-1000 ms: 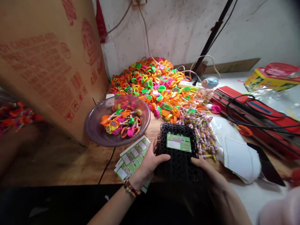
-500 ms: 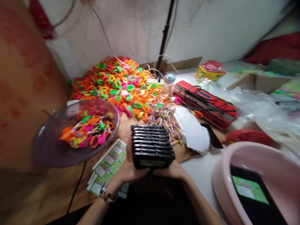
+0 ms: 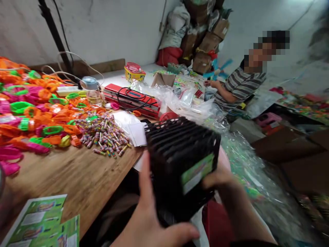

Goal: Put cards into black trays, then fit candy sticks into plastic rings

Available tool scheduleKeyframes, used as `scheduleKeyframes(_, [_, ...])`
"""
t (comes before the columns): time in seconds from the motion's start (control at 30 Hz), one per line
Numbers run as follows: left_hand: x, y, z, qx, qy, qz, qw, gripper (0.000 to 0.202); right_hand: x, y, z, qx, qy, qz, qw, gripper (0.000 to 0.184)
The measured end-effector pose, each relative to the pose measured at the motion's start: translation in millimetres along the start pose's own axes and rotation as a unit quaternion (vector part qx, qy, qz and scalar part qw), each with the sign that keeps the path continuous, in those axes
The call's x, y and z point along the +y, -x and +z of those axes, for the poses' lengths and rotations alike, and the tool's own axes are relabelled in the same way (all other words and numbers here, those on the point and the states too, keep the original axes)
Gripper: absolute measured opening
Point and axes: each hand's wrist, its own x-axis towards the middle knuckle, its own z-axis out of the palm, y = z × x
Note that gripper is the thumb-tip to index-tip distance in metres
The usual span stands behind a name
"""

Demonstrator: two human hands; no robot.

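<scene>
Between my hands is a stack of flat black packs (image 3: 185,137), tilted and a little blurred, with a green-and-white printed label on its near face. My left hand (image 3: 151,212) grips it from the left and below, fingers along its side and thumb underneath. On the right, my right hand (image 3: 223,178) closes around the edge beside the label. Part of a pink basin (image 3: 224,156) shows behind the stack, mostly covered by it. Green printed cards (image 3: 38,219) lie on the wooden table (image 3: 84,175) to the left.
Orange, pink and green plastic toy watches (image 3: 38,109) are heaped beside small patterned sticks (image 3: 105,132). A red sealing machine (image 3: 131,99) with a black cord stands behind. Clear plastic bags (image 3: 185,99) spread rightward. Another person (image 3: 239,85) sits beyond, near cardboard boxes (image 3: 303,154).
My view has swung right, bringing another person and boxes into sight. The stack has turned and moved right with both hands, and its green label now faces me.
</scene>
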Motion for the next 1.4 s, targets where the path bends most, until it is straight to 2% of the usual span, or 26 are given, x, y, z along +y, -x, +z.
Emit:
scheduleKeyframes(0.03, [5, -17, 10.7, -0.052, 0.054, 0.010, 0.997, 0.112, -3, -2, -26, -0.010, -0.031, 0.004, 0.999, 0.054])
scheduleKeyframes(0.07, [6, -34, 21.8, -0.077, 0.091, 0.019, 0.993, 0.107, -5, -7, -50, 0.005, -0.046, 0.011, 0.999, 0.054])
scheduleKeyframes(0.1, [2, -49, 32.6, -0.069, 0.112, 0.014, 0.991, 0.096, -6, -14, -71, 0.022, -0.048, 0.031, 0.998, 0.053])
scheduleKeyframes(0.2, [-21, -76, 58.8, 0.044, 0.119, 0.008, 0.992, 0.070, -4, -40, -116, 0.039, -0.054, 0.139, 0.988, 0.046])
scheduleKeyframes(0.27, [-37, -78, 67.6, 0.078, 0.063, 0.057, 0.993, 0.064, -1, -54, -133, 0.026, -0.058, 0.188, 0.980, 0.041])
scheduleKeyframes(0.33, [-46, -73, 71.0, 0.030, -0.047, 0.133, 0.990, 0.058, 0, -64, -145, 0.007, -0.051, 0.209, 0.977, 0.035])
scheduleKeyframes(0.4, [-48, -67, 72.4, -0.049, -0.166, 0.191, 0.966, 0.049, -2, -72, -154, -0.006, -0.041, 0.210, 0.977, 0.031])
scheduleKeyframes(0.47, [-47, -64, 73.7, -0.089, -0.250, 0.215, 0.940, 0.043, -5, -81, -161, -0.020, -0.031, 0.201, 0.979, 0.030])
scheduleKeyframes(0.57, [-44, -65, 75.2, -0.078, -0.304, 0.223, 0.923, 0.042, -5, -99, -165, -0.042, -0.021, 0.177, 0.983, 0.038])
scheduleKeyframes(0.7, [-46, -66, 75.8, -0.064, -0.322, 0.237, 0.914, 0.042, 13, -120, -155, -0.066, -0.009, 0.168, 0.984, 0.051])
scheduleKeyframes(0.83, [-50, -64, 77.1, -0.054, -0.329, 0.245, 0.910, 0.047, 35, -121, -151, -0.073, 0.004, 0.195, 0.978, 0.039])
scheduleKeyframes(0.9, [-51, -63, 77.7, -0.054, -0.331, 0.245, 0.910, 0.047, 39, -117, -153, -0.068, 0.005, 0.189, 0.980, 0.039])
scheduleKeyframes(1.0, [-49, -63, 77.4, -0.063, -0.335, 0.241, 0.909, 0.047, 40, -114, -154, -0.054, 0.018, 0.175, 0.983, 0.044])
scheduleKeyframes(1.23, [-45, -63, 76.1, -0.064, -0.329, 0.234, 0.912, 0.045, 34, -108, -141, -0.034, 0.101, 0.158, 0.982, 0.036])
scheduleKeyframes(1.3, [-46, -62, 76.8, -0.061, -0.327, 0.235, 0.913, 0.044, 29, -105, -137, -0.028, 0.140, 0.132, 0.981, 0.038])
scheduleKeyframes(1.4, [-50, -61, 78.9, -0.048, -0.326, 0.248, 0.911, 0.045, 22, -102, -130, -0.001, 0.210, 0.058, 0.976, 0.049])
